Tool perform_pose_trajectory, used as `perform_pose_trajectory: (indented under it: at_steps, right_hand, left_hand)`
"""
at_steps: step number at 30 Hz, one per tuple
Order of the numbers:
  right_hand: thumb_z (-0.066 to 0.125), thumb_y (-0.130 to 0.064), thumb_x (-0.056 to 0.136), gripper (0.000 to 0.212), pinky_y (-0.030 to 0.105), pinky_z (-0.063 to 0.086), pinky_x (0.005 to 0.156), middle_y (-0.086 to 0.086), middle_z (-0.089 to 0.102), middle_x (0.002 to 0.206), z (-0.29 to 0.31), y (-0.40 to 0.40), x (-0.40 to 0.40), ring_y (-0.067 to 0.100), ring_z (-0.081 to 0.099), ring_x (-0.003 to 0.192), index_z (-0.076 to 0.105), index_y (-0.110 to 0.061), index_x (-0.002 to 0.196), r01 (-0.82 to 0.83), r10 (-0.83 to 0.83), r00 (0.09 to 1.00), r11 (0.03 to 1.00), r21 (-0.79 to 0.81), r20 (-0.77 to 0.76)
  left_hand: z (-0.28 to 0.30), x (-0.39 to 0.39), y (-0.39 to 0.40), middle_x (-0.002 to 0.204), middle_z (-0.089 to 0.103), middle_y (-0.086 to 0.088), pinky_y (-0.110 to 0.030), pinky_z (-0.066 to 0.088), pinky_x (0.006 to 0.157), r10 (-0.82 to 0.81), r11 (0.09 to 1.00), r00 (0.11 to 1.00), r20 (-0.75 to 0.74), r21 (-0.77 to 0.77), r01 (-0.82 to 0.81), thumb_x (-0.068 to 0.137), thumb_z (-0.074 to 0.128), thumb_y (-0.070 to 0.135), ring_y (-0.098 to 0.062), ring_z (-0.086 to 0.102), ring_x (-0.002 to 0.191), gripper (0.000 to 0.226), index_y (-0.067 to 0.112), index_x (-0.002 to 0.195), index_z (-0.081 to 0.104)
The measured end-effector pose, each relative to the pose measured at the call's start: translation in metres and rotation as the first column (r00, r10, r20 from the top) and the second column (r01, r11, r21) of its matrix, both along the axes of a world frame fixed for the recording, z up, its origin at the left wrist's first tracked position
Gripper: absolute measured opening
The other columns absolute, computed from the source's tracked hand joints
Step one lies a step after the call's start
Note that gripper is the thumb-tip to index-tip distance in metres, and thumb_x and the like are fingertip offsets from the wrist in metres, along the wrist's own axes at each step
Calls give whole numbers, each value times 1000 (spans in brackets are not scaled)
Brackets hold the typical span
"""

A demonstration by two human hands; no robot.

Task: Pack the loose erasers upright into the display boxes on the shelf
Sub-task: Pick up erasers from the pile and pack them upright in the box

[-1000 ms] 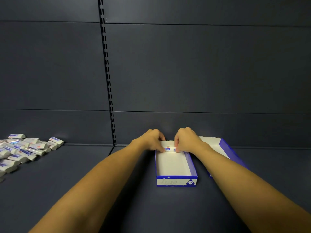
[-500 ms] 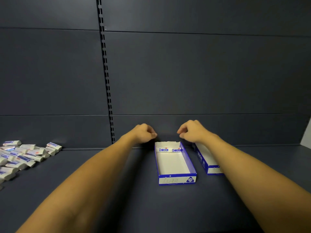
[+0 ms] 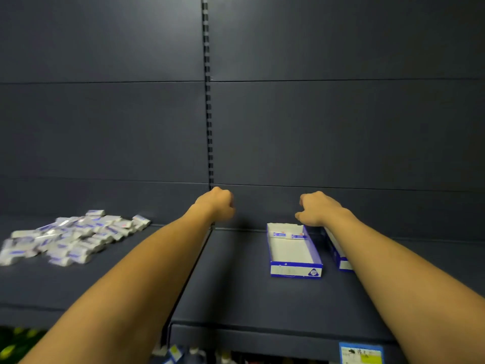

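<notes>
Two erasers (image 3: pixel 288 235) stand side by side against the far end wall of the open blue-and-white display box (image 3: pixel 295 269), which sits on the dark shelf (image 3: pixel 236 290) right of centre. The rest of that box shows only its white floor. A second display box (image 3: pixel 338 254) lies just to its right, largely hidden under the right forearm, so its contents cannot be told.

The loose erasers (image 3: pixel 76 237) lie in a scattered heap on the far left of the shelf, well apart from both boxes; the heap is blurred, and individual pieces are hard to separate.

The left hand (image 3: pixel 217 204) hangs above the shelf, left of the first box and in front of the slotted upright (image 3: pixel 208 114) of the back panel. Its fingers are curled into a loose fist, and the grip appears to hold nothing, though the palm side faces away from the camera.

The right hand (image 3: pixel 316 208) hovers just above the far right corner of the first box, near but apart from the two standing erasers. Its fingers are loosely bent and point left and down; the grip is released, with nothing between the fingers.

On the near front edge of the shelf, a blue-framed price label (image 3: pixel 360 353) is fixed at lower right. Blurred goods show on the level below.
</notes>
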State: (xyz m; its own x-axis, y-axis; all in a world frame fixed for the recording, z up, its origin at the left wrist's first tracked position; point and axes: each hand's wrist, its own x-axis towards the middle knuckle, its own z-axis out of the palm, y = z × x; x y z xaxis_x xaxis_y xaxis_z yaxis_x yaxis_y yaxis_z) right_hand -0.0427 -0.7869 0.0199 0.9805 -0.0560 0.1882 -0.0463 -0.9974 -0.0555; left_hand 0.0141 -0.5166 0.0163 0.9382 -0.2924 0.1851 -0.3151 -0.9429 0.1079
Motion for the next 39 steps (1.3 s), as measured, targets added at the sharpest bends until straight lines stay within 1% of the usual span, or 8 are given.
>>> perform_pose_trajectory:
  at_steps: [3,6,9,14,18,22,28,39]
  right_hand:
    - [57,-30,93,31,32,48,67,9,63,115,1,34,-12,26,63,95,59,-13,120,-85,85,996,996,-11,17]
    - [58,-23,89,34,35,54,73,9,63,113,2,76,-25,27,64,94,59,-12,121,-181,181,983,983,11,15]
    - [57,-19,87,38,36,55,75,10,62,114,3,118,-35,28,63,95,59,-12,124,-259,259,966,965,40,-5]
    - [55,-18,87,29,31,47,64,10,63,107,1,187,-49,26,61,84,61,-10,114,-358,359,933,933,44,-13]
    - [55,-18,87,36,33,53,73,9,65,114,-2,245,-56,27,65,99,62,-11,122,-403,404,915,913,63,7]
    - [55,-19,88,36,42,57,82,11,66,116,-9,307,-56,29,66,102,62,-11,123,-445,444,895,892,76,30]
    - [57,-26,86,26,35,53,72,6,66,108,-20,379,-50,30,63,95,65,-20,110,-468,451,881,876,118,145]
    - [58,-19,83,32,34,54,74,-2,67,105,-39,435,-8,24,62,95,65,-27,114,-390,358,911,908,150,203]
  left_hand:
    - [1,-33,21,81,52,-10,-35,39,58,98,995,995,23,-19,-97,90,52,17,-27,42,63,16,9,76,50]
    - [2,-66,46,90,60,-12,-36,48,62,189,982,980,63,-22,-188,91,52,21,-29,53,69,16,9,88,62]
    - [-2,-91,78,101,64,-10,-43,58,77,249,969,965,81,-12,-249,90,52,25,-32,62,84,21,16,100,68]
    - [-7,-128,144,111,67,-11,-40,54,80,318,948,942,106,-47,-315,94,54,28,-32,63,96,26,18,111,70]
    - [-9,-148,198,119,66,-12,-42,55,90,367,930,925,101,-72,-361,92,57,28,-33,62,105,29,18,118,69]
    - [-15,-152,253,120,67,-9,-40,55,87,376,925,922,96,-96,-367,89,54,22,-30,63,104,33,19,120,67]
    - [-28,-145,334,113,67,-10,-41,58,83,365,927,926,100,-131,-352,87,52,18,-30,63,98,31,15,113,70]
    - [-45,-79,390,118,67,-4,-44,58,82,216,971,967,136,-134,-198,85,57,21,-27,65,96,33,24,116,69]
